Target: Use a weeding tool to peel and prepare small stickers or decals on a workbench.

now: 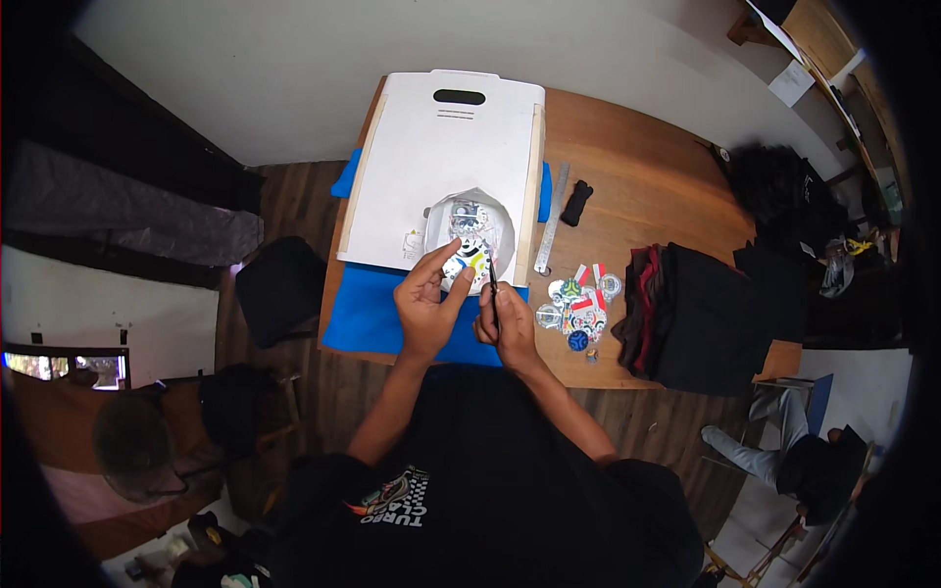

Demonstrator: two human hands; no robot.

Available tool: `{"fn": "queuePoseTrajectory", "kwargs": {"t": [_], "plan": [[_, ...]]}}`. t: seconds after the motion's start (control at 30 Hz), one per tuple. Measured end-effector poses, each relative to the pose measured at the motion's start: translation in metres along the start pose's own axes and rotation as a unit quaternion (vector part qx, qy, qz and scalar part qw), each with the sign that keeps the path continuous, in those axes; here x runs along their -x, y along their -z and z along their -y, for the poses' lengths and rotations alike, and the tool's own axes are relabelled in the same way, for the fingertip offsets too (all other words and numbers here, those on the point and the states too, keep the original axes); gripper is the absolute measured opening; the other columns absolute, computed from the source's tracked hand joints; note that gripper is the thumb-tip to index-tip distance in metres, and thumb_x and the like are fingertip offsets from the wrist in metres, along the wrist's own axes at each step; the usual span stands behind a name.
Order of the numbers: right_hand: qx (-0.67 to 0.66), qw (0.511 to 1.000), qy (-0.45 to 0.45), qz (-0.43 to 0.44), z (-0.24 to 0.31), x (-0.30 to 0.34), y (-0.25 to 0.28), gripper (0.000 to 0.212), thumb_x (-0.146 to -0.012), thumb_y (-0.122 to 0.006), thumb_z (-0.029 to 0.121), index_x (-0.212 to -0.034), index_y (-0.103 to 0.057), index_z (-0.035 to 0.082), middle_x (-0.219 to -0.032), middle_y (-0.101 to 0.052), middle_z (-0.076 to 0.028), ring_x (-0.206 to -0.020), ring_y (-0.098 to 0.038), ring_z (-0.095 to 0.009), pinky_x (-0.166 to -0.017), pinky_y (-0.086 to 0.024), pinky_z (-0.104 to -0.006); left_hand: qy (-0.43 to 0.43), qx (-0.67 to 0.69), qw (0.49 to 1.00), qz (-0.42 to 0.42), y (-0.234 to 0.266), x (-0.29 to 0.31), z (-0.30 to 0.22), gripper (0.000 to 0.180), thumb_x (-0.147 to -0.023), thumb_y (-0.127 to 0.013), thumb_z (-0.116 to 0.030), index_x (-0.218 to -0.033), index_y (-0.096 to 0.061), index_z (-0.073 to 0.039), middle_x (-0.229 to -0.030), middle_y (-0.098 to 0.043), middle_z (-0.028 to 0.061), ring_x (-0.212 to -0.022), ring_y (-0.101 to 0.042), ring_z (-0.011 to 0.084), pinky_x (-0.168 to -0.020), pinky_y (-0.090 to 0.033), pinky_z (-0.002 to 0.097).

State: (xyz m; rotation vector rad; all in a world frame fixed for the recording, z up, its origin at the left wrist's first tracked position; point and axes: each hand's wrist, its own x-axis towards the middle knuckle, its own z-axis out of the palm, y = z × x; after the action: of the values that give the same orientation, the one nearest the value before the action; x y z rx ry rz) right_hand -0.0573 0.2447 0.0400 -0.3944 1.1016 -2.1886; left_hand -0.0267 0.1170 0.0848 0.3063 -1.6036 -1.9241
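Note:
My left hand pinches the near left edge of a whitish sheet printed with round, colourful stickers, and its fingers lie over the prints. At the sheet's right edge, my right hand is closed around slim black scissors, their dark blades pointing away from me along the prints. Part of the handles is hidden by my fingers. Both hands are over the near edge of a white panel with a dark slot at its far end. To the right lies a pile of cut-out stickers, some round, some red and white.
A metal ruler and a folded black bundle lie on the wooden table. Blue cloth sits under the panel. Folded dark clothes are stacked at the right. Another person is at far right.

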Motion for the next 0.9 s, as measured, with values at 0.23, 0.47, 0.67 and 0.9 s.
{"fn": "queuePoseTrajectory", "kwargs": {"t": [0.23, 0.47, 0.67, 0.9], "plan": [[0.000, 1.000, -0.007, 0.000, 0.001, -0.001, -0.001, 0.031, -0.110, -0.035, 0.029, -0.101, -0.047, 0.002, -0.058, -0.032, 0.002, -0.046, -0.027, -0.007, -0.045, -0.027, -0.0239, -0.006, -0.001, 1.000, -0.004, 0.001, 0.000, 0.000, 0.040, -0.088, -0.065, 0.013, -0.127, -0.058, 0.011, -0.120, -0.063, 0.0172, -0.110, -0.061, 0.0171, -0.094, -0.052, 0.0283], [-0.004, 1.000, -0.004, 0.005, 0.000, -0.001, 0.002, 0.031, -0.110, -0.035, 0.029, -0.101, -0.048, 0.002, -0.058, -0.032, 0.002, -0.046, -0.027, -0.007, -0.045, -0.027, -0.0237, 0.000, 0.002, 1.000, -0.003, 0.001, -0.001, -0.001, 0.040, -0.088, -0.065, 0.013, -0.127, -0.058, 0.011, -0.120, -0.063, 0.0172, -0.109, -0.061, 0.0170, -0.094, -0.052, 0.0280], [-0.001, 1.000, -0.006, 0.006, 0.000, -0.002, 0.002, 0.031, -0.110, -0.035, 0.029, -0.101, -0.048, 0.002, -0.058, -0.032, 0.002, -0.046, -0.026, -0.006, -0.045, -0.027, -0.0236, 0.002, 0.009, 1.000, 0.002, 0.002, -0.002, 0.000, 0.040, -0.088, -0.064, 0.013, -0.128, -0.058, 0.011, -0.121, -0.063, 0.0172, -0.111, -0.060, 0.0171, -0.094, -0.051, 0.0282], [-0.002, 1.000, -0.008, -0.010, 0.000, -0.003, 0.002, 0.031, -0.110, -0.034, 0.029, -0.103, -0.048, 0.002, -0.058, -0.031, 0.002, -0.045, -0.026, -0.006, -0.045, -0.026, -0.0234, 0.019, 0.015, 1.000, -0.005, 0.006, -0.001, 0.010, 0.037, -0.089, -0.065, 0.011, -0.126, -0.060, 0.011, -0.120, -0.063, 0.0174, -0.111, -0.061, 0.0174, -0.094, -0.050, 0.0283]]}}
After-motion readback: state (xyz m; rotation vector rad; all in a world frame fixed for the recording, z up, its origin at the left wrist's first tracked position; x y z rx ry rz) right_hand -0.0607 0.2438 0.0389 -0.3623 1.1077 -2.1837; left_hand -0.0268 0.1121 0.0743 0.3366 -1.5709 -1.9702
